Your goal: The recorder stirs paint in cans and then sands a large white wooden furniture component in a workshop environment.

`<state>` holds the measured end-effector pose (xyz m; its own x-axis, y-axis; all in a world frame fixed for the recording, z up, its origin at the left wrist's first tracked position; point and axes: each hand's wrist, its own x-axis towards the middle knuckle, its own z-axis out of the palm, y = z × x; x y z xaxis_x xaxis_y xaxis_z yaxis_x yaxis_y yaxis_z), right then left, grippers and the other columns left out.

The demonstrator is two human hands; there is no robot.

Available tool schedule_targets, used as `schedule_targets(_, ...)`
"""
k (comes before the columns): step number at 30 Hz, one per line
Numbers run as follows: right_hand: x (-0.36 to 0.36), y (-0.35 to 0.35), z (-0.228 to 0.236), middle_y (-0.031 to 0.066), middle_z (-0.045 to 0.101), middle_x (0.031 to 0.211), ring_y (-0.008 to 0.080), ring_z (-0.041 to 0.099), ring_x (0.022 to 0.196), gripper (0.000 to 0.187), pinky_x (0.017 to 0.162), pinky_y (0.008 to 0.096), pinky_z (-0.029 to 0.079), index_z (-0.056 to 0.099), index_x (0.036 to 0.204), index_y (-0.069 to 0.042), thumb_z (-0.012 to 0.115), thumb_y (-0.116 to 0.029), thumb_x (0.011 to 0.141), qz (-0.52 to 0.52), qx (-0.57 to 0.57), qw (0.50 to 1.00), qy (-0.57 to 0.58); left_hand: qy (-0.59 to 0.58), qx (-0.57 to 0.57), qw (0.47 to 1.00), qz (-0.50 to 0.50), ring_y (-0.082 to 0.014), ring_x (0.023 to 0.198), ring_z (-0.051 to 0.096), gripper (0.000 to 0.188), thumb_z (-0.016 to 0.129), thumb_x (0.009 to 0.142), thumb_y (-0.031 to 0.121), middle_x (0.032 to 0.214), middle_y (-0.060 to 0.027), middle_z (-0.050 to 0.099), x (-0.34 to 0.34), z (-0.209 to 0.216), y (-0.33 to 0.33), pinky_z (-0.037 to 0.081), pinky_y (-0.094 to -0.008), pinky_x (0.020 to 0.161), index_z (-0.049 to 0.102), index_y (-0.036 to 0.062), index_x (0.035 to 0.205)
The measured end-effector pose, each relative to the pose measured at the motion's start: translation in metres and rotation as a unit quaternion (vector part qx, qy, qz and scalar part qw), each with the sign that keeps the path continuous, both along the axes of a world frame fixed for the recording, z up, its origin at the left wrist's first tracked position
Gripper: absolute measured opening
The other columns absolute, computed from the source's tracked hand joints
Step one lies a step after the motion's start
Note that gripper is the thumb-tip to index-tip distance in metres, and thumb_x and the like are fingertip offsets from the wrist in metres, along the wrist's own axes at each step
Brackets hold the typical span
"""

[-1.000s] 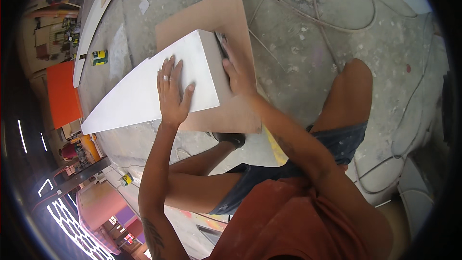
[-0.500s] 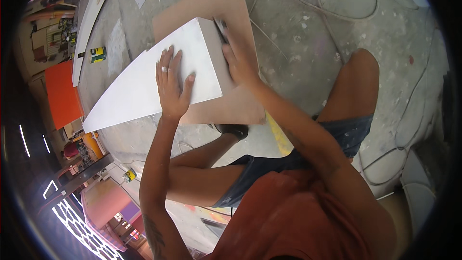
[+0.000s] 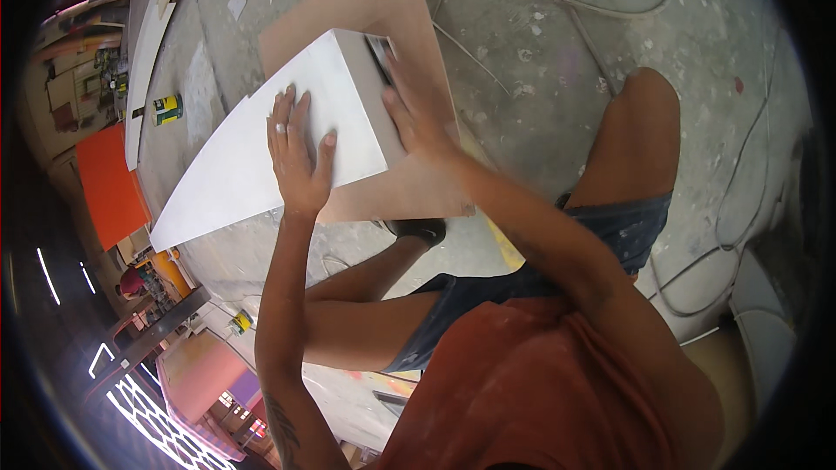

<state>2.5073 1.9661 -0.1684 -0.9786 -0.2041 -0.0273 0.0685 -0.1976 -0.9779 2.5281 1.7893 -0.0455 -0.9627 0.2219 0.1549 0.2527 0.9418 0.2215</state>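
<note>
A long white tapered piece lies on a brown board, its point toward the left and its wide grey end face on the right. My left hand rests flat on the white top with fingers spread, a ring on one of them. Against the grey end face, my right hand presses a flat, dark-edged sanding block. Motion blurs the right hand and the block, and the hand covers much of the block.
Hoses and cables curl over the stained concrete floor at the right. Paint cans, a long white strip and an orange panel are at the left. My shoe is beside the board's near edge.
My right hand still presses the block to the end face, blurred in both frames. The whole view has shifted slightly; my left hand keeps its place on the white piece.
</note>
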Motion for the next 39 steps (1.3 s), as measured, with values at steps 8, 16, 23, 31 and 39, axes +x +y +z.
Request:
schedule_targets(8, -0.002, 0.002, -0.012, 0.0208, 0.034, 0.158, 0.0345, 0.033, 0.147, 0.056, 0.120, 0.0426, 0.023, 0.032, 0.153, 0.000, 0.051, -0.021, 0.105, -0.061, 0.107, 0.988, 0.096, 0.002, -0.021, 1.000, -0.001, -0.0395, 0.146, 0.031, 0.055, 0.055, 0.099, 0.033, 0.154, -0.0191, 0.040, -0.005, 0.000, 0.004, 0.022, -0.0541, 0.119, 0.047, 0.0036, 0.144)
schedule_targets(16, 0.060, 0.009, -0.027, 0.0211, 0.043, 0.152, 0.0332, 0.037, 0.145, 0.053, 0.119, 0.0409, 0.026, 0.038, 0.150, 0.000, 0.054, -0.019, 0.103, -0.028, 0.026, 0.998, 0.043, -0.002, -0.005, 1.000, 0.009, -0.0389, 0.146, 0.032, 0.054, 0.055, 0.099, 0.032, 0.154, -0.0191, 0.040, 0.002, -0.001, 0.001, 0.021, -0.0537, 0.120, 0.047, 0.0029, 0.144)
schedule_targets(23, -0.036, -0.001, -0.007, 0.0218, 0.042, 0.153, 0.0355, 0.036, 0.145, 0.052, 0.119, 0.0396, 0.027, 0.036, 0.151, -0.001, 0.050, -0.020, 0.105, -0.066, 0.114, 0.988, 0.075, -0.004, -0.005, 1.000, 0.003, -0.0403, 0.145, 0.032, 0.054, 0.055, 0.099, 0.033, 0.154, -0.0190, 0.040, -0.008, -0.002, 0.006, 0.021, -0.0540, 0.119, 0.048, 0.0029, 0.144)
schedule_targets(31, 0.063, -0.004, -0.022, 0.0260, 0.035, 0.156, 0.0368, 0.031, 0.147, 0.057, 0.120, 0.0395, 0.023, 0.032, 0.152, 0.005, 0.046, -0.028, 0.106, -0.020, -0.042, 0.999, -0.012, -0.002, -0.007, 1.000, 0.017, -0.0409, 0.144, 0.033, 0.053, 0.055, 0.099, 0.033, 0.154, -0.0200, 0.040, 0.000, 0.000, 0.000, 0.022, -0.0536, 0.119, 0.049, 0.0027, 0.143)
schedule_targets(39, -0.038, -0.013, -0.010, 0.0223, 0.031, 0.159, 0.0351, 0.029, 0.148, 0.056, 0.122, 0.0396, 0.020, 0.032, 0.153, 0.003, 0.048, -0.023, 0.106, -0.037, 0.001, 0.999, 0.010, -0.001, -0.002, 1.000, 0.000, -0.0415, 0.144, 0.033, 0.054, 0.052, 0.100, 0.034, 0.153, -0.0207, 0.040, -0.003, -0.003, 0.005, 0.023, -0.0543, 0.118, 0.048, -0.0011, 0.142)
